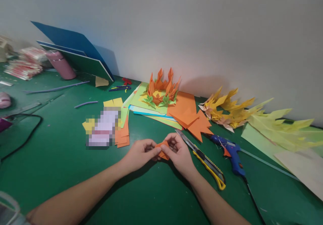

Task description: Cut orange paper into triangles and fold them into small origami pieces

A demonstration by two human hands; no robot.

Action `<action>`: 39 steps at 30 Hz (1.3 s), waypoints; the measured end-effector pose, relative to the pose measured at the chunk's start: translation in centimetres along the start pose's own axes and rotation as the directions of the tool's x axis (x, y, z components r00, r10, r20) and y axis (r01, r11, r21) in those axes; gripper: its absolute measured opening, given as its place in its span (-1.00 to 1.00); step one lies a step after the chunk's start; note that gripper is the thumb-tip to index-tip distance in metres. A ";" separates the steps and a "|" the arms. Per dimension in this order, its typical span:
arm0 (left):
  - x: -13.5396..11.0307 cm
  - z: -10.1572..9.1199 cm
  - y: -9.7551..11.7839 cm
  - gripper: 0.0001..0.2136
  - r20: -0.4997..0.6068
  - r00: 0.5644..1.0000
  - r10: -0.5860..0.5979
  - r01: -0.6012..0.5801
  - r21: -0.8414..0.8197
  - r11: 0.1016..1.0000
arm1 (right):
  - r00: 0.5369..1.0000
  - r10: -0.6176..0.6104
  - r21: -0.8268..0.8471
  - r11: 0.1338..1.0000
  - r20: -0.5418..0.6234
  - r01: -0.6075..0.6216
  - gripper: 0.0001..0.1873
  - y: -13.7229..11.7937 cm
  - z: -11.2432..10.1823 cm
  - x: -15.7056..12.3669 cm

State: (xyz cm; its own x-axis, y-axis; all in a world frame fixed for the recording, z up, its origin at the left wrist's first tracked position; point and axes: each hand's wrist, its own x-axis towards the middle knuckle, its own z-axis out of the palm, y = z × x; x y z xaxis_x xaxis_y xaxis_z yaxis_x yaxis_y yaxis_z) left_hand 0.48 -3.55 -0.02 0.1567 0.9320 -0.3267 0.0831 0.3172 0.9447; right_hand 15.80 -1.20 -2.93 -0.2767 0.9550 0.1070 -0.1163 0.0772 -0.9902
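Between my hands is a small folded piece of orange paper [164, 153], held just above the green table. My left hand [141, 154] pinches its left side with thumb and fingers. My right hand [178, 154] grips the right side, its thumb pressed on the top face. Close by on the right lies a yellow utility knife [205, 161] with its blade out. Past the hands, an orange folded-paper crown [163, 88] with green paper leaves rests on a stack of coloured sheets [136, 95]. Orange paper sheets [185, 105] spread beside it.
A blue glue gun [233, 154] with a cord lies at right, near yellow paper shapes [227, 108] and pale green ones [280, 125]. Left are a blurred-out lilac object [103, 129], orange paper strips [123, 135], a pink bottle [61, 65] and leaning blue boards [68, 43].
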 end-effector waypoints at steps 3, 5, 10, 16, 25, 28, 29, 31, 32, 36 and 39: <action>0.2 -0.2 0.1 -0.66 -0.015 1.000 -0.024 0.022 -0.147 0.989 | 0.998 -0.064 0.009 0.998 -0.028 0.064 -0.77 0.1 0.1 0.0; 0.3 -0.4 0.2 -0.63 -0.037 0.999 -0.030 0.020 -0.238 0.971 | 0.991 -0.131 -0.021 0.991 -0.026 0.130 -0.83 0.2 0.0 0.0; 0.4 -0.6 0.3 -0.61 -0.005 0.996 -0.085 0.079 -0.291 0.953 | 0.969 -0.247 -0.234 0.942 0.009 0.242 -0.89 0.0 -0.1 -0.1; 0.4 -0.5 0.2 -0.61 0.012 0.997 -0.082 0.083 -0.249 0.965 | 0.951 -0.303 -0.336 0.891 0.057 0.305 -0.84 -0.4 -0.1 -0.2; 0.2 -0.1 0.4 -0.63 -0.078 0.994 -0.080 0.057 -0.261 0.964 | 0.938 -0.324 -0.431 0.833 0.125 0.346 -0.93 -0.6 0.0 -0.4; 0.3 -0.1 0.3 -0.65 -0.087 0.994 -0.073 0.049 -0.260 0.964 | 0.930 -0.338 -0.458 0.810 0.146 0.366 -0.91 -0.5 0.1 -0.4; 0.3 0.0 0.3 -0.65 -0.088 0.994 -0.068 0.044 -0.249 0.967 | 0.927 -0.343 -0.463 0.804 0.152 0.373 -0.91 -0.5 0.1 -0.4; 0.3 0.0 0.3 -0.65 -0.098 0.994 -0.057 0.035 -0.217 0.976 | 0.921 -0.350 -0.469 0.794 0.169 0.388 -0.90 -0.5 0.2 -0.5; 0.2 0.1 0.4 -0.65 -0.105 0.993 -0.052 0.030 -0.200 0.979 | 0.919 -0.351 -0.470 0.791 0.176 0.392 -0.90 -0.6 0.2 -0.5; 0.1 0.2 0.4 -0.64 -0.149 0.988 -0.028 0.003 -0.166 0.986 | 0.917 -0.357 -0.461 0.793 0.179 0.399 -0.94 -0.9 0.1 -0.6; -0.1 0.2 0.5 -0.65 -0.140 0.990 -0.036 0.009 -0.186 0.982 | 0.921 -0.356 -0.446 0.806 0.159 0.388 -0.93 -1.1 -0.1 -0.6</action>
State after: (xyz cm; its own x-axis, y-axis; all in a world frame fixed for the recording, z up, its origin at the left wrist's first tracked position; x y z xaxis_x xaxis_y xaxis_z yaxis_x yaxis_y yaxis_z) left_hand 0.70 -3.50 0.46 0.0144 0.9355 -0.3530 -0.1001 0.3526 0.9304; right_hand 16.15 -1.83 -1.92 -0.3651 0.8066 0.4649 0.2242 0.5609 -0.7970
